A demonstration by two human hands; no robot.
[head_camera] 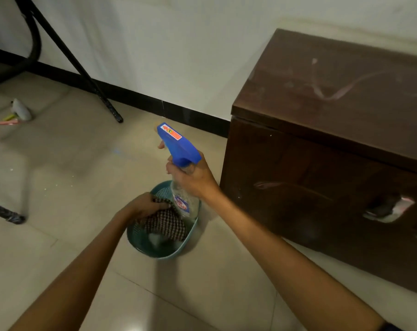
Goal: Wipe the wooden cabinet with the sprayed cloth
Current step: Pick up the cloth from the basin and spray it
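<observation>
Gripping the spray bottle point(182, 168), the right hand point(195, 179) risked overspraying the floor; the left hand point(146, 206), below it, clutched the checked cloth point(165, 223).

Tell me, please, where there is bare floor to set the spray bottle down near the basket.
Bare tiles lie left of the basket, toward the black frame leg, and in front of it between the forearms. It is tight on the right, where the cabinet stands close, and the basket holds the cloth and the left hand.
</observation>
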